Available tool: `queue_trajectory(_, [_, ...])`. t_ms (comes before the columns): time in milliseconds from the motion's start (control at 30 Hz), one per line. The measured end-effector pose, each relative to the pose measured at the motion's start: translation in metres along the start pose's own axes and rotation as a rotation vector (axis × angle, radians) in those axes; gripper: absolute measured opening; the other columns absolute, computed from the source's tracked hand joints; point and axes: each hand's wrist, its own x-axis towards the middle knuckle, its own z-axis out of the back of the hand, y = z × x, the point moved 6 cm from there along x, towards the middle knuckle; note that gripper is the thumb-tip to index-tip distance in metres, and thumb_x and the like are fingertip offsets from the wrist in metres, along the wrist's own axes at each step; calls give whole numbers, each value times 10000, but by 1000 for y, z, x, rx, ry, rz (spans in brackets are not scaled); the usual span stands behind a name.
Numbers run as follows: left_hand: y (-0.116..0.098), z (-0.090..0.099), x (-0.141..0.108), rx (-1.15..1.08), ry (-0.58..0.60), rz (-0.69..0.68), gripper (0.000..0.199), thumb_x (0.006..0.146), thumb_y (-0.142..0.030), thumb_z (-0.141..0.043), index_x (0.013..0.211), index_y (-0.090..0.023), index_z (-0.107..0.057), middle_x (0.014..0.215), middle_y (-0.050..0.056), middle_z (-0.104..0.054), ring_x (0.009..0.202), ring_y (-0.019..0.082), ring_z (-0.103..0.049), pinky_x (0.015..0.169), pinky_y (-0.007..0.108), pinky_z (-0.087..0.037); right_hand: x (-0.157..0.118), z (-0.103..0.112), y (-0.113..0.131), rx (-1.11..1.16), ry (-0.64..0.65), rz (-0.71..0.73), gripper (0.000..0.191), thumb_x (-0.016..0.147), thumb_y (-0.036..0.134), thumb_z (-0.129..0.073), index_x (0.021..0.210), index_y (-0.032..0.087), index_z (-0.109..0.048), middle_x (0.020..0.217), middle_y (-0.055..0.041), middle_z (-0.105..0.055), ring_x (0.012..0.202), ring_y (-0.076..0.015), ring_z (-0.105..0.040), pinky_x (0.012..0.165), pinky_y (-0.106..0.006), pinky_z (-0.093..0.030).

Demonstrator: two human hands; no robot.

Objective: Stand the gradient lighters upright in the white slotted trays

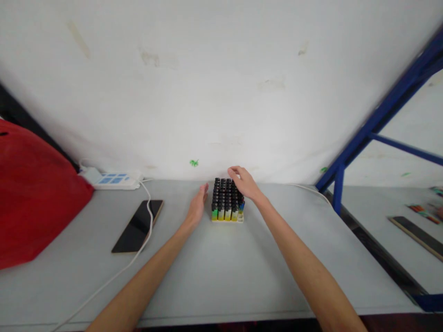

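A block of lighters (224, 203) with black tops stands upright in tight rows in a pale tray (224, 222). Green, yellow and blue bodies show along the front and right side. At the front right corner one slot of the tray holds no lighter. My left hand (197, 206) is just left of the block, fingers extended, holding nothing; a small gap shows between it and the lighters. Over the back right of the rows is my right hand (246, 183), its fingers loosely bent and pointing left. Whether its fingertips touch a lighter is hidden.
On the left a black phone (136, 227) lies under a white cable (149, 216). Behind it is a power strip (116, 181), beside a red bag (38, 198). A blue metal frame (339, 184) borders the grey table (242, 286) at right. A white wall stands behind.
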Motion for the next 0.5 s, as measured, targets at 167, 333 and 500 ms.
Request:
queue_trajectory(167, [-9,4,-17,18,-34,-73,887,1019,-877,-464,1537,-184,-658,1687,176,-618,1589,332,-570,1356,518,-428,19,-34,32,-521,286,-48,618,1142,688,-465,1391,199,-750,1415,-180,-794,1372,-339,-702,1232,-503,-449])
queue_trajectory(333, [-30,1,-38,219,66,-201,831,1040,-815,-504,1567,-178,-590,1533,192,-716,1458,338,-670,1295,539,-491,21,-28,17,-618,319,-144,535,1109,650,-530,1324,248,-809,1388,-152,-823,1302,-374,-752,1106,-487,-534])
queue_trajectory(500, [-48,-11,-55,448,192,-331,1120,790,-632,-914,1714,-251,-408,1638,195,-614,1471,399,-643,1302,610,-479,10,13,-16,-665,233,-194,521,1135,614,-475,1321,257,-806,1394,-146,-824,1295,-369,-757,1063,-458,-547])
